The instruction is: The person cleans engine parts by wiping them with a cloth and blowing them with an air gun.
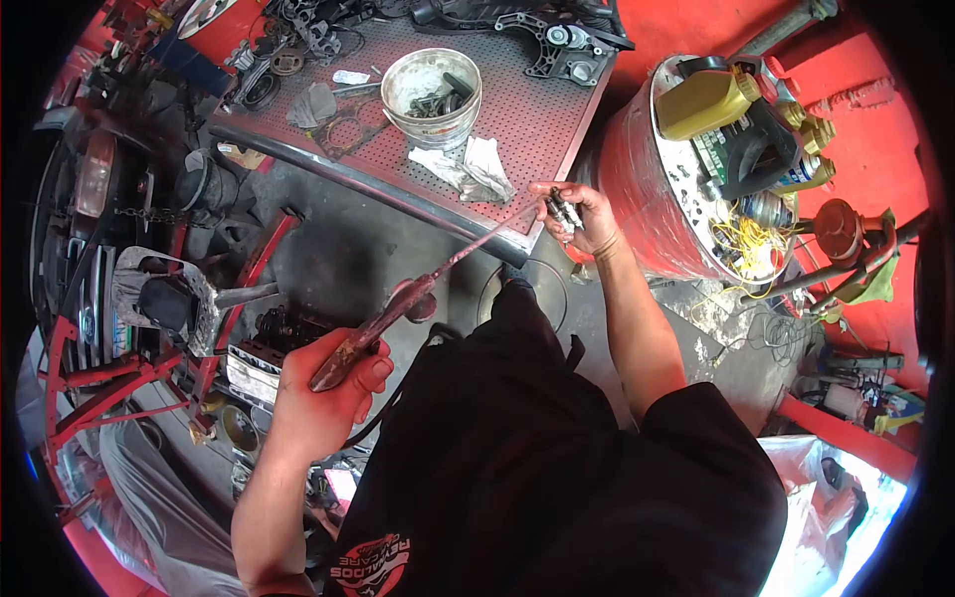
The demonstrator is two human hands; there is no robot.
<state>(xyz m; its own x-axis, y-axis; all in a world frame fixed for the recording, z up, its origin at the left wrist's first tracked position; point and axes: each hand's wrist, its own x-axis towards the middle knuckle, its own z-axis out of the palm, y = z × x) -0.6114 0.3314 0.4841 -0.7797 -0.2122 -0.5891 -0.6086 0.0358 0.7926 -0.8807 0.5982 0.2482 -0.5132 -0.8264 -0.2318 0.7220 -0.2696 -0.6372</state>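
Observation:
My left hand (323,388) is closed around the worn grip of what looks like an air blow gun (398,298). Its long thin nozzle slants up and to the right, its tip near my other hand. My right hand (582,214) pinches a small greasy metal part (565,211) with dark and shiny sections, by the front corner of the table; the fingers partly hide it, and its exact kind is unclear. Just left of that hand, a crumpled white cloth (485,171) lies on the perforated metal table (537,119). Behind the cloth stands a white bucket (434,124) with dark metal parts inside.
A large drum (632,169) stands right of the table, carrying a gold oil jug (701,104), a dark coolant jug (746,149) and yellow string (746,239). Engine parts (567,50) lie at the table's back. Red metal stands (244,279) and a dirty chair (164,298) are at left.

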